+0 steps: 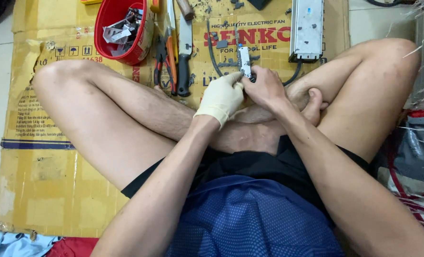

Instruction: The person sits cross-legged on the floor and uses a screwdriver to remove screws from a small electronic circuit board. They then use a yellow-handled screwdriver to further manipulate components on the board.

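Head view: I see my gloved left hand (221, 96) and bare right hand (265, 87) together, both clamped on a small white part (245, 62) above my crossed ankles. Beside them on the cardboard (35, 133) lie pliers (162, 59), a knife (185, 47) and a red bucket (143, 43).

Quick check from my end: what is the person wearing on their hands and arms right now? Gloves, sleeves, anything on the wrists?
The left hand wears a thin, cream-coloured, close-fitting glove that ends at the wrist with a slightly rolled cuff. The right hand is bare, with no glove. Both forearms are uncovered all the way up: no sleeves show. No watch, band or ring is visible on either wrist or hand.
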